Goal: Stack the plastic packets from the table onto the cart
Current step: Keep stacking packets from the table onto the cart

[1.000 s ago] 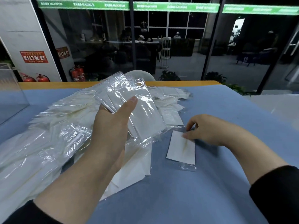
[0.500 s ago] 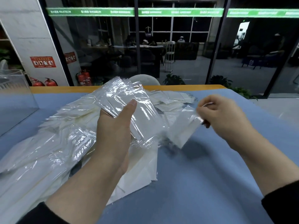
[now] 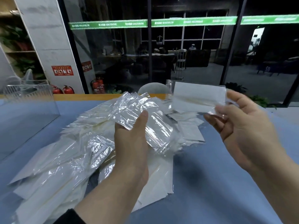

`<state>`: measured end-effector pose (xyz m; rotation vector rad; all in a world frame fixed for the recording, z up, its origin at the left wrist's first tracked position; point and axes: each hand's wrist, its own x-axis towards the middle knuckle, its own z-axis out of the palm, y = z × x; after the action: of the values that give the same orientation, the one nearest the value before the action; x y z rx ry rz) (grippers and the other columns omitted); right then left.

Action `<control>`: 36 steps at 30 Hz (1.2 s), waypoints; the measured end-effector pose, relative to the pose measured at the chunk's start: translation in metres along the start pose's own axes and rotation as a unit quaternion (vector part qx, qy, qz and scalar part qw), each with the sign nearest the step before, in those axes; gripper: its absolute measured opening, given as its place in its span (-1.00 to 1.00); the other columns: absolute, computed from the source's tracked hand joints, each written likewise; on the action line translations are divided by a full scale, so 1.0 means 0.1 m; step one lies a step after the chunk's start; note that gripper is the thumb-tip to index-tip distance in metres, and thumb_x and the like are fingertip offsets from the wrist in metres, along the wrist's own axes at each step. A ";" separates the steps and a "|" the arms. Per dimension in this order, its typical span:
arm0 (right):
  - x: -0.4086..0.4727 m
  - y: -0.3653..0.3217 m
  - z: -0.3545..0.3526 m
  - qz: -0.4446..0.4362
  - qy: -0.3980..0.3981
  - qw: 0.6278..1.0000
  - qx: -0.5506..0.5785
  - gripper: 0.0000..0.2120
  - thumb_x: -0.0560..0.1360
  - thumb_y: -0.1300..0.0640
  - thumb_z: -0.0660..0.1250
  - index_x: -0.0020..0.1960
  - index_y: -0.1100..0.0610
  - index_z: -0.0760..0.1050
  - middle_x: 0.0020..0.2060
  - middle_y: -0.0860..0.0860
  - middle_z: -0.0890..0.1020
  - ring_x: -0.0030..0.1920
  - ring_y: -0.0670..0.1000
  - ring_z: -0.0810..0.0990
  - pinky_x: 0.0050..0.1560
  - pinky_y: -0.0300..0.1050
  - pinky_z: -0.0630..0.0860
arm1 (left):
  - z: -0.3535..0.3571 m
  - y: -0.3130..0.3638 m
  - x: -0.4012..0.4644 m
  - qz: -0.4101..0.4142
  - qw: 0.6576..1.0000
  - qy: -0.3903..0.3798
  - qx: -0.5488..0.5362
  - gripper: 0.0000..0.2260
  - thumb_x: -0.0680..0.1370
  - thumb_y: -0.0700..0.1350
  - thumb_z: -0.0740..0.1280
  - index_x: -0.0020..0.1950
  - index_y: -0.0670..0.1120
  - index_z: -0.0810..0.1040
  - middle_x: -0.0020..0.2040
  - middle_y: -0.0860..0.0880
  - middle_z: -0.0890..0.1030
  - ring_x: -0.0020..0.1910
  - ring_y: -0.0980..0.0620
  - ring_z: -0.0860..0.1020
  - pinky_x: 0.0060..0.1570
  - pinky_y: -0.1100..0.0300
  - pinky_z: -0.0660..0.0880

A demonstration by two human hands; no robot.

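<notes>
1. Both hands are raised over a blue-covered table point(image 3: 210, 183). The left hand point(image 3: 131, 143) grips a fanned bundle of clear crinkled plastic packets point(image 3: 145, 120), thumb laid across the front of the bundle and the other fingers hidden behind it.

2. At the same height, the right hand point(image 3: 242, 126) holds a single clear plastic packet with a flat white insert point(image 3: 197, 96). Its fingers curl round the packet's right end, palm turned toward the camera; the packet lies roughly level in the air, well above the tabletop and apart from the bundle.

3. Below and to the left of the hands, a loose heap of the same clear packets with white contents point(image 3: 64, 162) spreads across the table, reaching from the near left edge to the far side, with a few flat packets point(image 3: 191, 133) lying just right of the bundle.

4. At the table's left edge stands a clear acrylic box point(image 3: 32, 101).

5. Beyond the table, a wooden ledge point(image 3: 72, 96) runs along dark glass panels crossed by a green lettered band point(image 3: 191, 21). Red fire extinguishers point(image 3: 64, 90) sit at the base of a white pillar point(image 3: 48, 46) bearing a red sign point(image 3: 62, 70).

6. Dark sleeves point(image 3: 71, 217) cover the forearm near the bottom edge; whether a cart is nearby cannot be told.
</notes>
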<state>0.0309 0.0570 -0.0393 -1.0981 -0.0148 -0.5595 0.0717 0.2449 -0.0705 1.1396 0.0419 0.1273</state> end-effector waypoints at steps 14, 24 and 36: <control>-0.35 0.35 0.27 0.056 -0.060 0.947 -0.310 -0.58 0.33 -0.09 0.54 0.03 0.14 0.54 -0.21 0.07 0.60 -0.25 0.03 0.56 -0.15 0.04 0.47 | 0.10 -0.07 -0.18 0.019 0.994 -0.097 -0.046 -0.64 0.57 -0.13 0.43 0.37 0.00 0.51 0.18 -0.06 0.70 0.18 -0.08 0.67 0.28 -0.17 0.52; -0.53 0.03 0.10 0.051 -0.141 0.983 -0.109 -0.60 0.44 0.12 0.42 0.27 -0.02 0.56 0.10 0.07 0.71 0.11 0.08 0.69 0.15 0.04 0.59 | 0.34 -0.03 -0.55 -0.004 0.978 -0.208 -0.021 -0.60 0.56 0.06 0.39 0.32 -0.12 0.57 0.16 -0.14 0.70 0.21 -0.12 0.65 0.31 -0.12 0.50; -0.82 -0.72 -1.35 -0.073 -0.201 0.717 -0.663 -0.50 0.48 0.00 0.48 0.25 -0.40 0.34 0.18 -0.42 0.45 0.21 -0.29 0.44 0.15 -0.27 0.44 | 0.87 -0.45 -1.18 0.035 0.947 -0.227 0.224 -0.63 0.55 0.31 0.26 -0.06 0.04 0.62 -0.22 0.19 0.62 -0.19 0.24 0.54 -0.20 0.32 0.41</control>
<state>-0.1055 -0.0461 -0.0656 -2.6587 -0.0906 -0.4101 -0.0334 0.1332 -0.0783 1.6024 -0.3978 -0.0909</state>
